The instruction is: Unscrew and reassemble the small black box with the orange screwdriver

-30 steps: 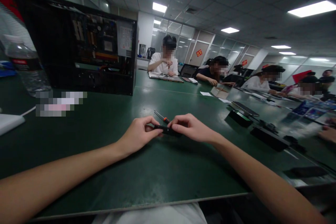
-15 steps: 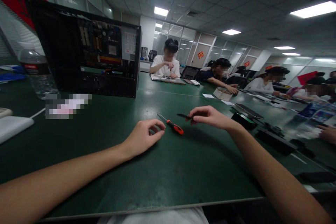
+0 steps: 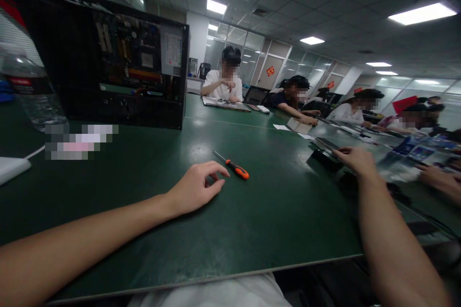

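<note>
My left hand (image 3: 196, 187) rests on the green table (image 3: 273, 211), fingers loosely curled and apart, with nothing in them. Just beyond its fingertips lies an orange-handled screwdriver (image 3: 232, 167), not touched. My right hand (image 3: 355, 159) is stretched far out to the right, over a black block (image 3: 326, 159) and a thin flat dark part. Its fingers are bent downward, and whether the thin dark strip is still in them is hidden.
An open black computer case (image 3: 108, 57) stands at the back left, with a water bottle (image 3: 32, 91) beside it and a white device (image 3: 10, 168) at the left edge. Several people sit along the far and right sides; another person's hand (image 3: 437, 177) lies at the right.
My hands, joined on a thin dark strip, came apart. My right hand carried the strip off to the right, toward the black parts. My left hand stayed by the screwdriver.
</note>
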Demonstrator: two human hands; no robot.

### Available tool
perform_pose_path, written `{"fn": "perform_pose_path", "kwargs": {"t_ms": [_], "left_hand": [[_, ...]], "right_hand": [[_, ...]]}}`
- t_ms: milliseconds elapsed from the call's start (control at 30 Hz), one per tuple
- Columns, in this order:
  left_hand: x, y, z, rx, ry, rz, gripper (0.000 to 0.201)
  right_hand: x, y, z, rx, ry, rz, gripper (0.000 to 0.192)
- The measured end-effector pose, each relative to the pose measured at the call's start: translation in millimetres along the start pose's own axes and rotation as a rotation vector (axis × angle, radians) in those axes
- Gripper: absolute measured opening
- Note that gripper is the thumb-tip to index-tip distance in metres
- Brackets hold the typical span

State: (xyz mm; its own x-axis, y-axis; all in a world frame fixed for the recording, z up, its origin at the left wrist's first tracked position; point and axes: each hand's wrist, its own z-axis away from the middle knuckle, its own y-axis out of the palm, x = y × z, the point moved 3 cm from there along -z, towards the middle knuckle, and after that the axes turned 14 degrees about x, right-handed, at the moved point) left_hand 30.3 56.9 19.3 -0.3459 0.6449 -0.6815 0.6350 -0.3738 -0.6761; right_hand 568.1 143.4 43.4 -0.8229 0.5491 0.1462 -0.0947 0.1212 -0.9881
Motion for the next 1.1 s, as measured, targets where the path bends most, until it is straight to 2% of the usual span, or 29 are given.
{"fn": "perform_pose_path", "kwargs": {"t_ms": [300, 1100], "left_hand": [[-0.8, 1.3, 0.1, 0.032, -0.001, -0.026, 0.018], [2.1, 4.0, -0.9, 0.040, 0.080, -0.043, 0.017]], "right_hand": [[8.0, 19.0, -14.1, 0.077, -0.018, 0.029, 0.041], [13.8, 19.6, -11.8, 0.077, 0.092, 0.064, 0.046]]}}
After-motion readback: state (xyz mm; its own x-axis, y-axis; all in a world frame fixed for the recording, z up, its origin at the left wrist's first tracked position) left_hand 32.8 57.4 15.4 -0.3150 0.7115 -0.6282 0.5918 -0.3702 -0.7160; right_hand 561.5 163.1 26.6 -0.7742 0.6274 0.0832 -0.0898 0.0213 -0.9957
